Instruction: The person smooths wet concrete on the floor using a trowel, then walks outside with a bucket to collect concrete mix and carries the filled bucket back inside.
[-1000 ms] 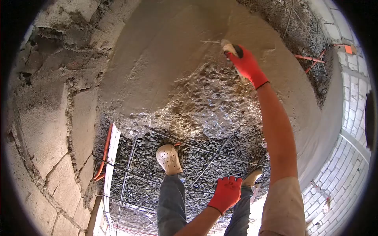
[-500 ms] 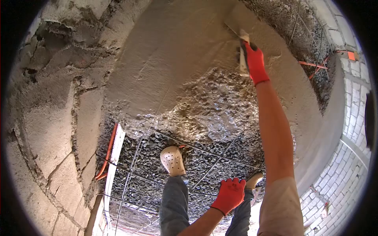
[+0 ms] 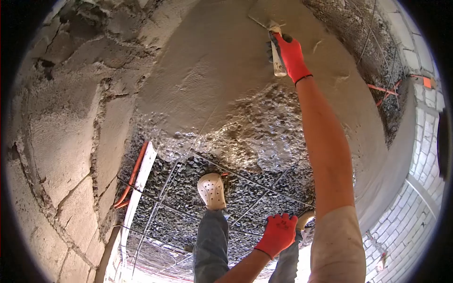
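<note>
The trowel (image 3: 278,63) is located at the upper part of the view, with its flat blade placed against the smooth grey concrete (image 3: 198,61). Its pale, smeared handle is gripped by the right hand (image 3: 283,49), which is covered by a red glove with dark finger surfaces. The handle is enclosed by the fingers, and its butt end is left protruding below them, towards the wearer. The right arm is extended forward over the concrete.

The left hand (image 3: 277,233), also covered by a red glove, is held low in front of the right leg (image 3: 285,262), with its back facing up and its fingers curled into a fist. Whether contact is made with the leg cannot be told.

Below the trowel, a coarse, wet, glistening patch (image 3: 264,132) is bordered by the smooth concrete. Nearer to the wearer, loose dark gravel (image 3: 188,177) is crossed by thin steel bars (image 3: 255,176). A beige perforated clog (image 3: 211,190) is positioned on the gravel, in line with the left leg (image 3: 211,245); a second shoe (image 3: 306,219) is partly hidden behind the left hand.

At the left, a white strip (image 3: 140,181) is set at a slant beside orange tubing (image 3: 134,174), next to a rough stone wall (image 3: 61,151). At the right, a pale block wall (image 3: 401,217) is seen beyond the concrete.
</note>
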Available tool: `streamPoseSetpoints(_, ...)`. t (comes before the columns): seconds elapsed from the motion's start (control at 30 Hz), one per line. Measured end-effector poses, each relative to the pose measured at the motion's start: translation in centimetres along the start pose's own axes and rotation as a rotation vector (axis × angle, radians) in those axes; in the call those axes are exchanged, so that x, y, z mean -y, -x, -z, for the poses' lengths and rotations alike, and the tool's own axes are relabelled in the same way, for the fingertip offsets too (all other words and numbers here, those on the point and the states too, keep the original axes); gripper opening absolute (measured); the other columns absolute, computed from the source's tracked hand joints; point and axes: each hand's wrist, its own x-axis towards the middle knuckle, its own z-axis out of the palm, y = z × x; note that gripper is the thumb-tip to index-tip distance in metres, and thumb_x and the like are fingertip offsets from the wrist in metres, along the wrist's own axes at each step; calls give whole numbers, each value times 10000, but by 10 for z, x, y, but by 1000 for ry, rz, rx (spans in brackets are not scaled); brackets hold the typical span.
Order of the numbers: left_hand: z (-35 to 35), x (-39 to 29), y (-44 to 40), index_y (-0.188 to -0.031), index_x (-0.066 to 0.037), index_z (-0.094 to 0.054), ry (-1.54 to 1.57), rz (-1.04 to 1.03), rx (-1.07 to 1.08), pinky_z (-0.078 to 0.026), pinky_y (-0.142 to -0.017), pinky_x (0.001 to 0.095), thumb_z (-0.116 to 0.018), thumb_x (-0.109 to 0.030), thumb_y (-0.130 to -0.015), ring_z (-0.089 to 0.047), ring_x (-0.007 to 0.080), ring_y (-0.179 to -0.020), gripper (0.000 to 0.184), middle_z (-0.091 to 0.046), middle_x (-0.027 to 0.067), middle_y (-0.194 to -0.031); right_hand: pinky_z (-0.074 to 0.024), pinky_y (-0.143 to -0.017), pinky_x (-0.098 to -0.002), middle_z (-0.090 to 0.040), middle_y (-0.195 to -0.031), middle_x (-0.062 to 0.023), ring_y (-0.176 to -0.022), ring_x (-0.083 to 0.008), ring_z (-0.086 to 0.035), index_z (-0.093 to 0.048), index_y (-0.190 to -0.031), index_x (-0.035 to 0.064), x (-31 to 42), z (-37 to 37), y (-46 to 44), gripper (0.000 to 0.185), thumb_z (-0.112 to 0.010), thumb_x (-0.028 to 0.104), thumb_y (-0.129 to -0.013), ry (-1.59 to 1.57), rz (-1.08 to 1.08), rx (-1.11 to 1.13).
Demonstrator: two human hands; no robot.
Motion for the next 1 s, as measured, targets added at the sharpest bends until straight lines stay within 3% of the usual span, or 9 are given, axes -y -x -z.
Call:
streamPoseSetpoints(0.1,6,-2,0,-1119,-131,-518,9,29,107,-394,-713,437,-668,-316,-724,-522,253,-842,461,-514,66,-947,-468,-530,-307,-595,-699,-34,-584,-133,-587,-589,-934,12,1,-12,27,317,-633,324,-895,-26,-11,180)
streamPoseSetpoints(0.27,-5,-4,6,-1128,-99,-531,10,36,-5,-399,-713,439,-669,-317,-728,-527,261,-852,475,-526,75,-934,-478,-554,-292,-641,-763,-47,-620,-112,-598,-609,-1025,21,-3,-31,84,302,-635,289,-887,181,87,375)
streamPoseSetpoints(0.43,-10,-7,10,-1118,-78,-542,21,71,51,-404,-720,447,-665,-305,-739,-538,269,-836,459,-543,90,-918,-491,-706,-348,-664,-823,-110,-760,-189,-624,-607,-1053,31,-38,-41,141,311,-663,252,-841,278,219,520)
streamPoseSetpoints(0.53,-11,-10,13,-1114,-68,-554,43,93,110,-408,-722,454,-660,-290,-748,-544,271,-829,441,-545,104,-915,-495,-695,-360,-667,-842,-152,-760,-225,-647,-602,-1058,48,-57,-48,175,308,-667,247,-832,352,355,629)
streamPoseSetpoints(0.57,-14,-11,15,-1117,-62,-558,24,82,117,-408,-721,456,-659,-282,-750,-543,272,-831,440,-544,105,-912,-498,-687,-380,-660,-847,-189,-768,-288,-662,-593,-1062,54,-54,-50,190,313,-662,249,-828,380,291,642)
streamPoseSetpoints(0.73,-34,-13,26,-1127,-47,-563,-56,49,34,-405,-721,455,-659,-271,-743,-539,272,-834,455,-549,115,-924,-500,-654,-437,-658,-823,-213,-786,-363,-667,-559,-1102,26,-57,-56,244,382,-657,262,-817,442,214,921)
streamPoseSetpoints(0.8,-28,-13,25,-1138,-35,-554,-58,47,250,-408,-733,463,-632,-273,-756,-534,275,-839,457,-557,130,-951,-513,-667,-441,-662,-872,-213,-799,-371,-664,-552,-1130,15,-62,-50,262,425,-669,270,-812,498,265,1001)
streamPoseSetpoints(0.9,-44,-13,38,-1148,-29,-548,-110,26,46,-408,-730,463,-610,-291,-764,-530,268,-839,469,-560,138,-969,-521,-675,-439,-659,-954,-207,-824,-355,-663,-540,-1169,19,-77,-31,290,474,-685,287,-805,552,481,932)
streamPoseSetpoints(1.0,-48,-16,43,-1147,-28,-548,-157,46,11,-407,-720,452,-603,-305,-767,-527,261,-830,473,-560,129,-949,-520,-694,-439,-649,-1009,-205,-864,-351,-654,-510,-1218,29,-55,11,305,522,-695,277,-798,702,508,882)
